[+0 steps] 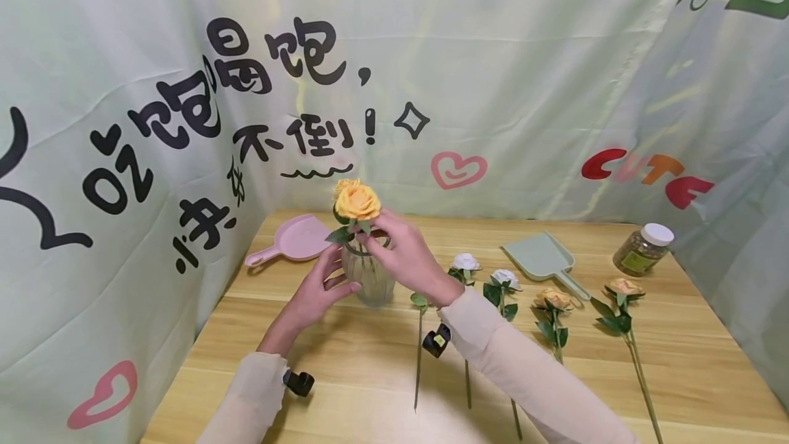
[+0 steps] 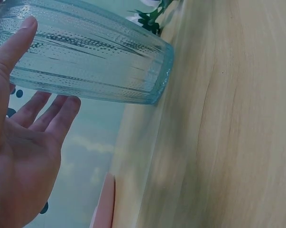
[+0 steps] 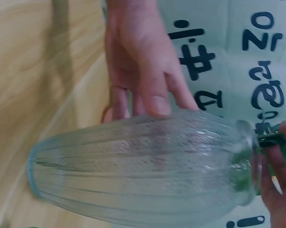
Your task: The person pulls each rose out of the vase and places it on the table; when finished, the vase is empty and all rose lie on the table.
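Observation:
A ribbed clear glass vase (image 1: 370,278) stands upright at the back left of the table. My left hand (image 1: 320,290) holds its side, the thumb against the glass, as the left wrist view shows with the left hand (image 2: 33,137) close to the vase (image 2: 90,57). Above the rim, my right hand (image 1: 403,252) pinches an orange-yellow rose (image 1: 357,202) just under its bloom and leaves. A second yellow bloom (image 1: 345,187) shows partly behind it. In the right wrist view, a stem shows inside the vase (image 3: 147,171), and green leaves are at its mouth.
A pink dustpan (image 1: 302,238) lies behind the vase to the left. Right of it are two white roses (image 1: 465,262), two peach roses (image 1: 553,299) and a bare-looking stem (image 1: 419,355). Farther back sit a grey-green dustpan (image 1: 539,257) and a white-lidded jar (image 1: 643,250). Printed curtains (image 1: 524,88) enclose the table.

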`<state>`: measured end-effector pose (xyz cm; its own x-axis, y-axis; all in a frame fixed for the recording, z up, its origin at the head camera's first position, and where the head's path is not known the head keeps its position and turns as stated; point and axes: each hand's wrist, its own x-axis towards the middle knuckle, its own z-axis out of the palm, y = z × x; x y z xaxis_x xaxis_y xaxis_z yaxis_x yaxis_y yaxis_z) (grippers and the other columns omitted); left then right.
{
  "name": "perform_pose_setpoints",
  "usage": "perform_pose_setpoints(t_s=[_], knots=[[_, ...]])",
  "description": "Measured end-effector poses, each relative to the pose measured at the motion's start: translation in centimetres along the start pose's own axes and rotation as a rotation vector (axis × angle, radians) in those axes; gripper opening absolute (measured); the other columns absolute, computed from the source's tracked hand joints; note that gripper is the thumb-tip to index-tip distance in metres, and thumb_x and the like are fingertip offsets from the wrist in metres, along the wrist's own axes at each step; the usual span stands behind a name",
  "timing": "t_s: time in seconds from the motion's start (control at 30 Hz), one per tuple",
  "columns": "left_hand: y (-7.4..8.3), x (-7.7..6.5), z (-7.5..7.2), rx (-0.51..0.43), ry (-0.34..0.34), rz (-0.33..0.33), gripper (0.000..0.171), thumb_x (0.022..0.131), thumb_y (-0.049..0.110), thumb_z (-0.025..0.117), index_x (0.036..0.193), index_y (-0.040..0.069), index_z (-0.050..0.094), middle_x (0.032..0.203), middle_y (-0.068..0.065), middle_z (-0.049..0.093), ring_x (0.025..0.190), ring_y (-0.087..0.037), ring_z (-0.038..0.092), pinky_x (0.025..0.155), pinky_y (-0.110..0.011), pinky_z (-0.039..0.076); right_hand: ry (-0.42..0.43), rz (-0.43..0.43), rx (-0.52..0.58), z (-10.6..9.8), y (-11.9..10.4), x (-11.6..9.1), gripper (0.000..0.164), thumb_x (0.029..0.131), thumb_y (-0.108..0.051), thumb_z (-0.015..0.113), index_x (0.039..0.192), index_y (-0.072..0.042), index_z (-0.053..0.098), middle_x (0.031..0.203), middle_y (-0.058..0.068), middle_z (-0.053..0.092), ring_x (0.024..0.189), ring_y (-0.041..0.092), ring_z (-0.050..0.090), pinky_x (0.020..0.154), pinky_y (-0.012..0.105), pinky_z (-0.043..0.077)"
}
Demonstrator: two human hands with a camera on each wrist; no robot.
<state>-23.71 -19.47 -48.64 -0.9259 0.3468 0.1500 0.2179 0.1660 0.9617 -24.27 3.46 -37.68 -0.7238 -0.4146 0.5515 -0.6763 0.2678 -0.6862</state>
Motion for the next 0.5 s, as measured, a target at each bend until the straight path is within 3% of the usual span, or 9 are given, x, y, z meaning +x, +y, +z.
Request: perform_pose_setpoints(t_s=[0.13,0.33,0.4,0.5], knots=[[0.0,0.1,0.0,0.010,0.003,0.001,0.094,0.103,0.012,0.076,0.175,0.025,0.017,0.176,-0.019,0.030,0.160,-0.044,0.036,0.129,-0.064,0.038,0.117,0.000,0.120,-1.4,-0.4,0.3,0.021,0.102,0.001,0.073,0.122,0.000,0.073,0.129,0.015,0.072,0.121,0.030,0.072,0.103,0.034,0.065],[0.1,0.0,0.1,0.011,0.017,0.004,0.095,0.102,0.009,0.078,0.175,0.019,0.019,0.175,-0.022,0.031,0.159,-0.046,0.037,0.129,-0.064,0.038,0.264,-0.032,0.195,-4.2,-1.9,0.9,0.011,0.102,0.002,0.072,0.112,0.005,0.071,0.123,0.019,0.070,0.118,0.032,0.072,0.105,0.033,0.064],[0.1,0.0,0.2,0.013,0.020,0.003,0.094,0.102,0.009,0.078,0.175,0.019,0.019,0.175,-0.023,0.032,0.159,-0.046,0.037,0.129,-0.065,0.038,0.301,-0.044,0.219,-5.3,-2.4,1.1,0.016,0.101,0.004,0.072,0.116,0.008,0.070,0.124,0.022,0.070,0.119,0.035,0.072,0.105,0.034,0.064],[0.1,0.0,0.2,0.017,0.023,-0.001,0.094,0.102,0.009,0.078,0.175,0.019,0.019,0.175,-0.023,0.032,0.160,-0.047,0.037,0.129,-0.066,0.037,0.357,-0.055,0.255,-7.1,-3.0,1.3,0.025,0.100,0.006,0.071,0.125,0.011,0.067,0.125,0.022,0.070,0.116,0.029,0.072,0.105,0.036,0.064]])
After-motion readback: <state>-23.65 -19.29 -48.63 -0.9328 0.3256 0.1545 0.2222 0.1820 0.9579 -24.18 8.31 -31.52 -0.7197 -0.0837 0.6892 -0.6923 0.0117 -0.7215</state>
